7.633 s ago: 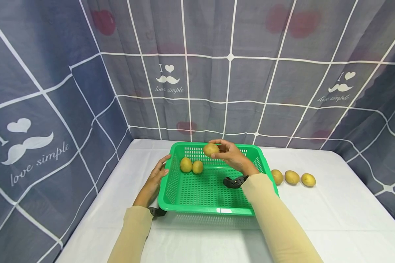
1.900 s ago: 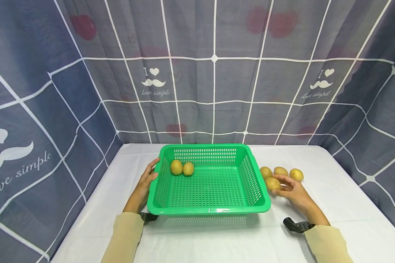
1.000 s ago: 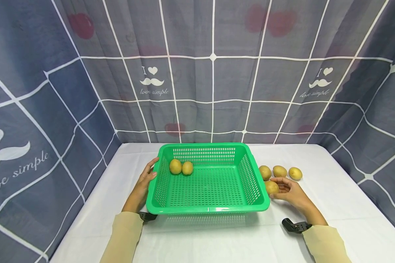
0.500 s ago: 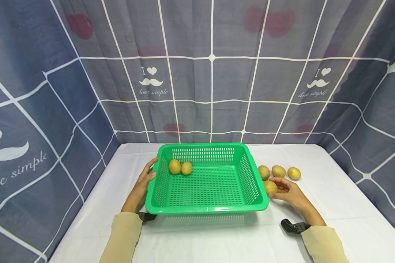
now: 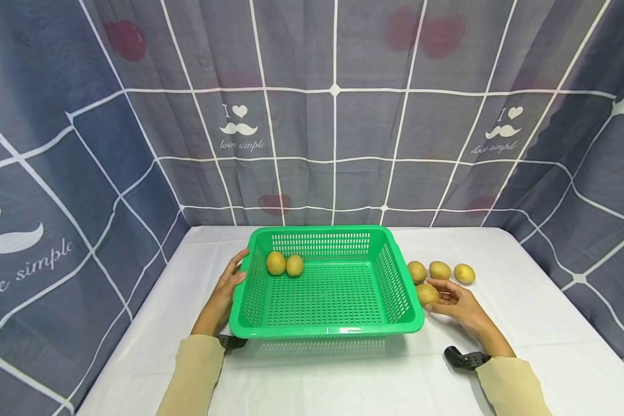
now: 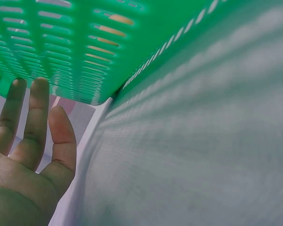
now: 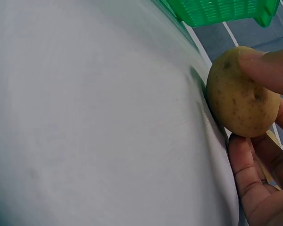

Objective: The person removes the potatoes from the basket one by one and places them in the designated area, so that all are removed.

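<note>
Left hand (image 5: 223,294), fingers straight, rests against the left wall of the green basket (image 5: 326,331), which holds two potatoes (image 5: 284,264). Right hand (image 5: 460,303) pinches a potato (image 5: 427,294) on the white tablecloth (image 5: 525,323), just beside the basket; three potatoes (image 5: 440,271) lie behind.

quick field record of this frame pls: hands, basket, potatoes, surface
left hand: flat against the left wall of the green basket, fingers straight
right hand: fingers and thumb round one potato on the table, right of the basket
potatoes in basket: two, side by side, far left corner
potatoes in row: three on the table, beyond the right hand
table: white cloth
backdrop: grey checked curtain
</note>
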Tool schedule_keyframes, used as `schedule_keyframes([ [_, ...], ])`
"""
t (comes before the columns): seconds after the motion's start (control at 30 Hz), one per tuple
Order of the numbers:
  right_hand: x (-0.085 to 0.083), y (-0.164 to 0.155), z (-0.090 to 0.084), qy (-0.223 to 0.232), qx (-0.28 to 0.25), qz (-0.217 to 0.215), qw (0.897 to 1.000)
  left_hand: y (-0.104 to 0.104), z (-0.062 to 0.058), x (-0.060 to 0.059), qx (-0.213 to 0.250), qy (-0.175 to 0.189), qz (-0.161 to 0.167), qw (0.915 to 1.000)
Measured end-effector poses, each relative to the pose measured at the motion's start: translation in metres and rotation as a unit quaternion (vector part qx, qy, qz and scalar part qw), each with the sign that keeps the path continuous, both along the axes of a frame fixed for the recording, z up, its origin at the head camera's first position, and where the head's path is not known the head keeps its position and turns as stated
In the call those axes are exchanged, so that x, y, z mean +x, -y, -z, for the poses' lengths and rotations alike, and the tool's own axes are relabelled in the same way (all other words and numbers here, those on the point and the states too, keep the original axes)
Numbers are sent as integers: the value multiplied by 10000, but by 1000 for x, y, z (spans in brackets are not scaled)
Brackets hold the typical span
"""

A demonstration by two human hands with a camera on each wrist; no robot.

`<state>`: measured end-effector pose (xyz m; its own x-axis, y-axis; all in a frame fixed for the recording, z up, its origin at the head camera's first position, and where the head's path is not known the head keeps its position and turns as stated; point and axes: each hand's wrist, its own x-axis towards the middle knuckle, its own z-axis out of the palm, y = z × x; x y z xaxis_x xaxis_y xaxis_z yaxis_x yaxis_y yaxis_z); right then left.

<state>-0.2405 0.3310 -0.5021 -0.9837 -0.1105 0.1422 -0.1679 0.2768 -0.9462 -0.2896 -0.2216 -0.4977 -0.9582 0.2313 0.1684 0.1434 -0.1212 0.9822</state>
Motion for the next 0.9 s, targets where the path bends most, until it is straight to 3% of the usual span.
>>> schedule_keyframes([
  [0.3,3,-1,-2,72,47,110,9999,-2,0,0,78,41,-16,10000],
  [0.63,5,-4,-5,-149,5,177,9997,-1,-1,0,69,25,16,10000],
  [0.9,8,-5,-17,-335,290,263,9987,0,-2,1,30,40,15,10000],
])
